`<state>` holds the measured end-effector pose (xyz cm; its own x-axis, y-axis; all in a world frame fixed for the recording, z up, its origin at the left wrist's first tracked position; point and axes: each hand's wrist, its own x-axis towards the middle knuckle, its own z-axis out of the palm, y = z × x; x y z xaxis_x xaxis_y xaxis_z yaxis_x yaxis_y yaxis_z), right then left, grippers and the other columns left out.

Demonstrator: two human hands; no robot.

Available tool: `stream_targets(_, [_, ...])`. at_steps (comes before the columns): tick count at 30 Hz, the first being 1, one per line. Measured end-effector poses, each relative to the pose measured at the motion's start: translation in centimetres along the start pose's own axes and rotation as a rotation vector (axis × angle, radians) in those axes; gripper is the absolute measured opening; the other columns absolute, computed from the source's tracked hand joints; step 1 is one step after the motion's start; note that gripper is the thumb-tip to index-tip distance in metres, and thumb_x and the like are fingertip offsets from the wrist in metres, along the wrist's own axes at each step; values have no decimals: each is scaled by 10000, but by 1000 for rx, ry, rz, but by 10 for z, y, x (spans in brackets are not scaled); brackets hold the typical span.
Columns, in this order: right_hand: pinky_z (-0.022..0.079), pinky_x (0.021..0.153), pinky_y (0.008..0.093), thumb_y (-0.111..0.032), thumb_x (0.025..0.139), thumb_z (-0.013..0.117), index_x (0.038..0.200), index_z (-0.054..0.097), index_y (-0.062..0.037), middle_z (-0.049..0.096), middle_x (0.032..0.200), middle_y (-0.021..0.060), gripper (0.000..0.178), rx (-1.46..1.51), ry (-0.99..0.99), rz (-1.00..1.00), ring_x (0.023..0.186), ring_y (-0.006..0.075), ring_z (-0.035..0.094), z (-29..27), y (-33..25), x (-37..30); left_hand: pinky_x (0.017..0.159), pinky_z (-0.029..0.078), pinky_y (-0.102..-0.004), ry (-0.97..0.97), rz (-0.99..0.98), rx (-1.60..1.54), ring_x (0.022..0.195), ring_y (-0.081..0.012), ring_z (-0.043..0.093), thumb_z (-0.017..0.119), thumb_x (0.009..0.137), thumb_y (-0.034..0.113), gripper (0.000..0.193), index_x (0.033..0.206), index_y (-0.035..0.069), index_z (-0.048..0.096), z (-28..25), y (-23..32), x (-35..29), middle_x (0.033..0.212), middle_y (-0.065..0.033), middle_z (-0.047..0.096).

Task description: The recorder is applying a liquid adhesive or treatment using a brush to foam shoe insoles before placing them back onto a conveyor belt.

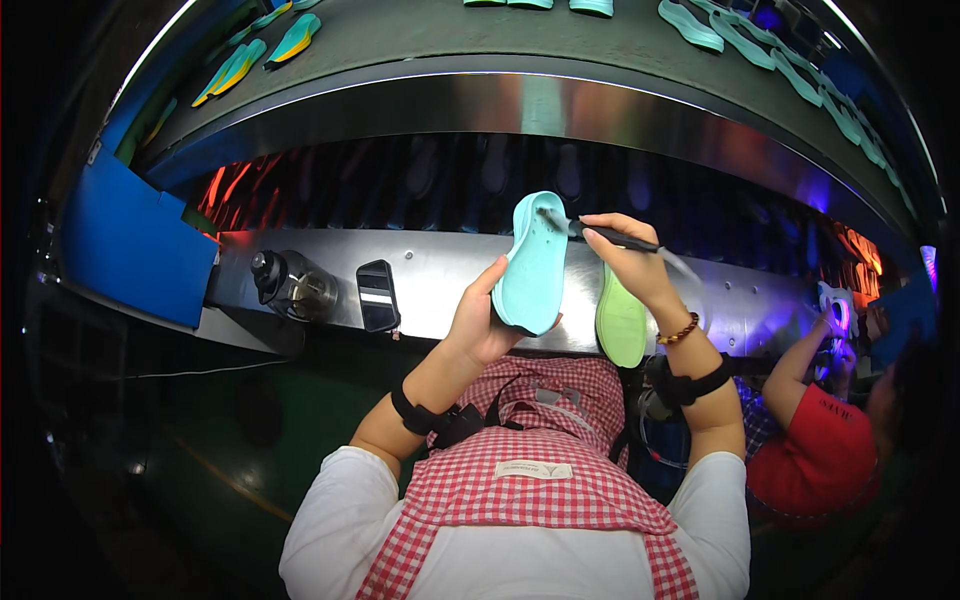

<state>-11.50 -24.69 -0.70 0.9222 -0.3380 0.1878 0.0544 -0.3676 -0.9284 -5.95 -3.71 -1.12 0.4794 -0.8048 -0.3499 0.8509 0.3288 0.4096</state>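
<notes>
Clamping blue sole in left hand, frame centre; pinching brush in right hand at sole's upper end.

Behind the blue sole, we lose most fingers of the left hand. The right hand hides the green sole's upper end from us. We find the tool's tip blurred, the upper soles cut off, and the co-worker partly lost in darkness.
</notes>
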Motion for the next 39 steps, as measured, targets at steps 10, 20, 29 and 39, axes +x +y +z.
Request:
stream_targets(10, [492,810,381,-214,746,705,999,647,50,643,979,242,370,-322,-18,-322,885,356,632,53,-7,-21,875,476,-513,65,-26,109,1127,-273,512,517,901,416,554,1327,91,376,-16,0,11,1215,-120,509])
stream_targets(20, [515,748,359,-159,713,708,1021,648,41,647,960,238,372,-274,-49,-365,848,335,640,54,-9,-38,918,487,-410,-50,43,130,1122,-236,537,483,938,306,476,1342,83,364,-34,6,22,1249,-119,499])
stream_targets(29, [492,785,308,-111,802,646,1064,637,25,666,962,184,296,134,-240,-217,863,242,644,40,-22,-59,862,526,-448,-108,14,159,1067,-280,575,464,929,347,500,1323,50,379,-51,23,23,1197,-162,527])
stream_targets(39, [479,698,255,-28,832,571,1022,652,24,676,910,110,213,76,102,-119,783,132,617,-10,-33,-40,849,511,-538,-310,-40,0,1063,-320,587,424,909,312,542,1385,73,324,-40,14,12,1254,-184,516])
